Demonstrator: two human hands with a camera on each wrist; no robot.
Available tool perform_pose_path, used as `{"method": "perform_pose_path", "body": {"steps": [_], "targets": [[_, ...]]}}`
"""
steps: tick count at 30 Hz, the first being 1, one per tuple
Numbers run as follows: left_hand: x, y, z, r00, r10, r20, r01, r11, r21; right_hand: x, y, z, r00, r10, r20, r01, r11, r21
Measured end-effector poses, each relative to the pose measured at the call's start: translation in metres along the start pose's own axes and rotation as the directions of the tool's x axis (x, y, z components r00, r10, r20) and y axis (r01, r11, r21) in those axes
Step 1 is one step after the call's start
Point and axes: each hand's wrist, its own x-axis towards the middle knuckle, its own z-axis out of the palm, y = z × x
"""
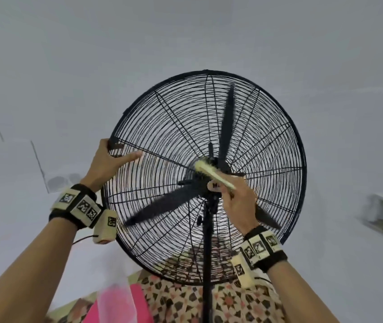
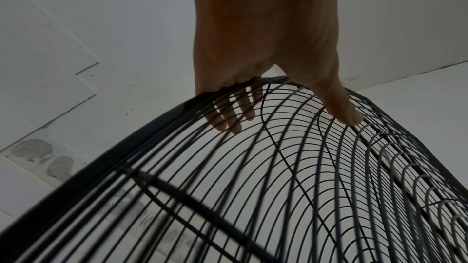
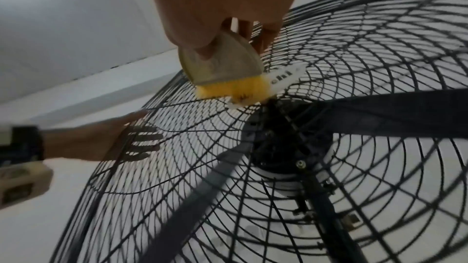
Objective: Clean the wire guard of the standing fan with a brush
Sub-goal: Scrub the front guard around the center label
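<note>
My left hand (image 1: 106, 163) is on the wire guard (image 1: 162, 127) at its left rim. Fingers (image 2: 229, 121) curl over the black outer ring and show through the wires on the far side; thumb lies straight along the front wires, pointing toward the hub. So that hand is clamped on the guard edge.

My right hand (image 1: 239, 201) holds the brush (image 1: 211, 174) at the centre of the guard. Thumb presses the flat grey ferrule, the other fingers wrap behind the handle. In the right wrist view the yellow bristles (image 3: 233, 90) touch the wires just above the hub, partly covering a white label plate (image 3: 283, 76) fixed at the guard centre.

The standing fan is in front of me, head tilted, guard face toward me. Three dark blades (image 1: 226, 127) sit behind the wires, one pointing up, one down-left, one down-right behind my right wrist. Black pole (image 1: 207, 252) runs down from the motor housing.

Behind: plain white wall (image 1: 69, 54). Below the fan: a patterned cloth (image 1: 209, 301) and something pink (image 1: 125, 304), blurred. Marker bands sit on both wrists.
</note>
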Motion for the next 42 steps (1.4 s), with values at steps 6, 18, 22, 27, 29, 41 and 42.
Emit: {"method": "perform_pose_path", "body": {"steps": [6, 18, 22, 27, 29, 41, 42], "targets": [[0.001, 0.003, 0.001, 1.0, 0.014, -0.009, -0.014, 1.0, 0.002, 0.001, 0.002, -0.006, 0.997, 0.073, 0.004, -0.073, 0.997, -0.016], [0.0, 0.0, 0.0, 1.0, 0.018, -0.008, -0.018, 0.999, -0.043, 0.029, -0.029, 0.008, 0.987, 0.114, 0.11, -0.122, 0.99, 0.066], [-0.001, 0.0, 0.0, 1.0, 0.011, -0.018, -0.012, 0.999, -0.04, 0.063, -0.068, 0.03, 0.983, 0.056, 0.175, -0.08, 0.988, 0.13], [-0.012, -0.002, 0.006, 0.994, 0.061, -0.089, -0.067, 0.996, -0.065, 0.11, -0.135, 0.072, 0.974, -0.113, 0.196, 0.091, 0.989, 0.115], [-0.014, -0.004, 0.009, 0.992, 0.068, -0.11, -0.076, 0.995, -0.063, 0.131, -0.158, 0.085, 0.959, -0.19, 0.209, 0.163, 0.977, 0.137], [-0.015, 0.0, 0.012, 0.989, 0.008, -0.148, -0.013, 0.999, -0.035, 0.198, -0.202, 0.102, 0.836, -0.184, 0.516, 0.32, 0.929, -0.188], [-0.015, -0.001, 0.013, 0.988, 0.011, -0.153, -0.017, 0.999, -0.036, 0.198, -0.199, 0.097, 0.853, -0.169, 0.494, 0.303, 0.931, -0.205]]}}
